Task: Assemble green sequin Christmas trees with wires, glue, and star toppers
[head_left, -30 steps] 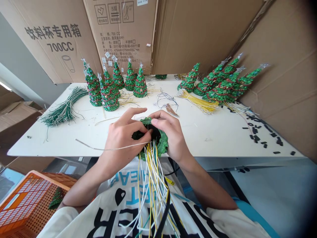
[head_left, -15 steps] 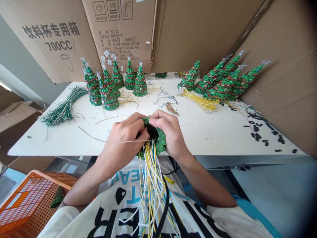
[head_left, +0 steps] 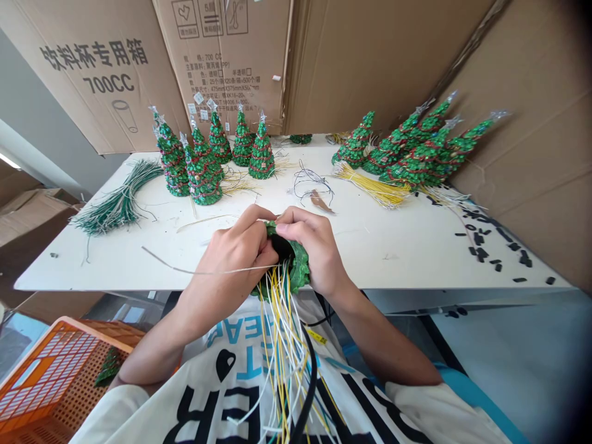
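Moved: left hand point(head_left: 229, 262) has crept slightly higher on the green tree point(head_left: 300, 269).
Table point(head_left: 383, 259): white, more trees point(head_left: 261, 154) standing at twelve o'clock.
Crate point(head_left: 50, 364): orange, at seven o'clock.
Green tree: tilted between both hands, near the table's front edge.
Fingers: curled narrowly, both hands holding it; right hand point(head_left: 308, 250) beside left.
Wires point(head_left: 281, 345): yellow and white, hanging from the tree at six o'clock.

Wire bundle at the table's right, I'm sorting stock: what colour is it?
Yellow, and the wire bundle shows best in the head view.
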Motion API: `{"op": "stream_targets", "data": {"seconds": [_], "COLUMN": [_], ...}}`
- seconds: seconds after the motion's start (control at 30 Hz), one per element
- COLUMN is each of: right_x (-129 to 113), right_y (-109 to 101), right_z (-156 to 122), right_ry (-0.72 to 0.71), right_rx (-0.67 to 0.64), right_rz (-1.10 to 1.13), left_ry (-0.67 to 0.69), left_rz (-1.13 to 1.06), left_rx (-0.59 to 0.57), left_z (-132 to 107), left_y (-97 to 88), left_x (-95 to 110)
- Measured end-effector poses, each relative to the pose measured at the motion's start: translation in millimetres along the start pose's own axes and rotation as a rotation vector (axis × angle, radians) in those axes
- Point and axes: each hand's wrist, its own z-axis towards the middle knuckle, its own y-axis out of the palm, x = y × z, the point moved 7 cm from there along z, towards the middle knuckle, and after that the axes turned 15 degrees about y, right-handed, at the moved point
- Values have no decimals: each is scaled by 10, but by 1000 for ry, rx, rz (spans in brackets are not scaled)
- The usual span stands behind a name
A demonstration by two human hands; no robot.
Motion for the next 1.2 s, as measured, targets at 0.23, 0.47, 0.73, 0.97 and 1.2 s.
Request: {"op": "stream_targets", "data": {"seconds": [0.23,0.47,0.73,0.97,1.2], "right_x": [-2,4,12,-18,-35], "right_y": [23,16,44,-9,-53], "right_z": [3,10,29,5,1], "right_ry": [6,9,-14,-39,-5], "right_rx": [-31,-84,-129,-33,30], "right_rz": [8,-8,-20,-54,-14], "left_ry": [-17,-2,7,1,-52], "left_rz": [23,24,14,-110,-180], "left_rx": [-9,-6,-1,53,92], "left_z": [-7,-6,-5,21,17], "left_y": [-14,-26,-38,-7,-8], "left_x": [5,21,24,-45,-115]}}
